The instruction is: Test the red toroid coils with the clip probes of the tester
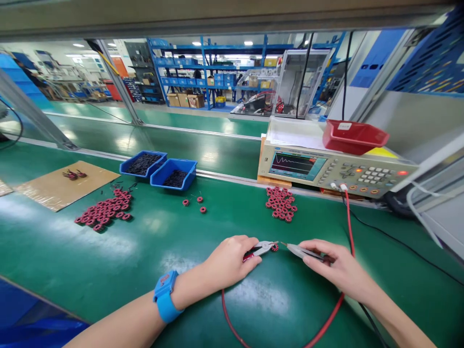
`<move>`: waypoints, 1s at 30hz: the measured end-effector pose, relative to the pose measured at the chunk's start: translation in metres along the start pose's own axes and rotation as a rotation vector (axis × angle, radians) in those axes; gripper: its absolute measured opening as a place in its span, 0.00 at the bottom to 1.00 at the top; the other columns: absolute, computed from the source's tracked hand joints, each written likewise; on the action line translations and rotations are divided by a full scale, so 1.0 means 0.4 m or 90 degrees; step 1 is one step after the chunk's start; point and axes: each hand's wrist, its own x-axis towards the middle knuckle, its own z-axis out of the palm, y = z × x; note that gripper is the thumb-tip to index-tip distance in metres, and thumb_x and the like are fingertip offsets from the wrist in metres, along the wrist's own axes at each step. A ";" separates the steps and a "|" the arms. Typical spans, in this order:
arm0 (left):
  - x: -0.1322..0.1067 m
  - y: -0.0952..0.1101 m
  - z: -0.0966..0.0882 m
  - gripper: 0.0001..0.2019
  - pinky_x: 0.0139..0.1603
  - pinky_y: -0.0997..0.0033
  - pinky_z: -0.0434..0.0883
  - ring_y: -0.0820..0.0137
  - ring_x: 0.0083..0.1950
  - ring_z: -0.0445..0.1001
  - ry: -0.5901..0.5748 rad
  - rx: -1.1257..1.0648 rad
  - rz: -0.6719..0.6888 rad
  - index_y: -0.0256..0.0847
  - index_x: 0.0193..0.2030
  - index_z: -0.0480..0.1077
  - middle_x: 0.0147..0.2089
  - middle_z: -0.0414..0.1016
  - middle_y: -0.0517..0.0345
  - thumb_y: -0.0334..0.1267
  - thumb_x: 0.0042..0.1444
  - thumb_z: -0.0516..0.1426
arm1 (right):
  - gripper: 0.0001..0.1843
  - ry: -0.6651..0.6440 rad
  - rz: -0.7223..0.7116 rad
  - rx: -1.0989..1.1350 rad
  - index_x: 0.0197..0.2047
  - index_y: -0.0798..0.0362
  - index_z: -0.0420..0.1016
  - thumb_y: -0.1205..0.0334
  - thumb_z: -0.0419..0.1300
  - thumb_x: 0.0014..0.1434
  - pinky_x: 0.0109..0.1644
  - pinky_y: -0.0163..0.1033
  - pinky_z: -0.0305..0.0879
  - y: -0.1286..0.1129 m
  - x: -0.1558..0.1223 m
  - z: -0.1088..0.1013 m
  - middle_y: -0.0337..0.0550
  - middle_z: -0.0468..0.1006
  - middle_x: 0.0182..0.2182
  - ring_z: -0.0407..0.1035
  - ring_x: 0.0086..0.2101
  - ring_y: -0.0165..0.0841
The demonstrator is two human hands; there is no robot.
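My left hand (228,263) grips a metal clip probe (261,249) on a red lead, with its jaws at a small red wound coil (274,247) on the green mat. My right hand (335,266) holds a second pointed probe (299,251), whose tip points left at the same coil from a short gap away. A red cable (348,222) runs from the right probe up to the tester (337,171). A blue wrist strap (166,296) sits on my left wrist.
A pile of red coils (282,203) lies in front of the tester, and a larger pile (105,211) lies at the left. Three loose coils (195,203) sit near two blue bins (159,170). A red tray (353,135) rests on the tester. A cardboard sheet (61,186) lies far left.
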 end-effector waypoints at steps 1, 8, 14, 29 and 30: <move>0.001 0.001 0.000 0.15 0.38 0.74 0.58 0.74 0.38 0.63 -0.001 -0.004 -0.002 0.38 0.48 0.67 0.37 0.66 0.60 0.41 0.57 0.50 | 0.20 -0.011 -0.006 -0.010 0.45 0.55 0.70 0.48 0.52 0.58 0.39 0.30 0.61 -0.003 -0.001 -0.001 0.41 0.68 0.42 0.64 0.39 0.28; 0.001 0.002 -0.001 0.14 0.37 0.74 0.58 0.74 0.37 0.63 0.003 0.001 -0.003 0.37 0.46 0.68 0.36 0.66 0.59 0.41 0.57 0.50 | 0.18 -0.031 -0.023 -0.045 0.44 0.53 0.70 0.49 0.51 0.59 0.36 0.30 0.59 -0.008 -0.004 -0.002 0.40 0.68 0.40 0.63 0.36 0.26; 0.002 0.006 -0.003 0.14 0.37 0.74 0.58 0.74 0.37 0.63 -0.003 -0.005 -0.002 0.37 0.47 0.67 0.37 0.67 0.58 0.41 0.57 0.50 | 0.17 -0.025 -0.018 -0.045 0.44 0.51 0.70 0.49 0.52 0.59 0.39 0.31 0.59 0.004 0.000 0.001 0.38 0.68 0.41 0.63 0.38 0.27; 0.002 0.004 -0.001 0.13 0.37 0.73 0.57 0.73 0.36 0.62 -0.003 0.004 0.005 0.36 0.44 0.67 0.35 0.65 0.58 0.41 0.57 0.50 | 0.19 0.019 -0.013 -0.016 0.45 0.52 0.71 0.48 0.53 0.58 0.38 0.33 0.61 0.003 0.012 0.012 0.40 0.69 0.42 0.64 0.38 0.29; 0.002 0.003 0.000 0.13 0.36 0.73 0.57 0.74 0.36 0.61 -0.004 0.007 0.006 0.36 0.42 0.67 0.35 0.65 0.58 0.41 0.57 0.50 | 0.19 0.020 -0.012 -0.016 0.45 0.52 0.71 0.48 0.53 0.58 0.39 0.33 0.61 0.003 0.013 0.013 0.41 0.69 0.42 0.64 0.38 0.30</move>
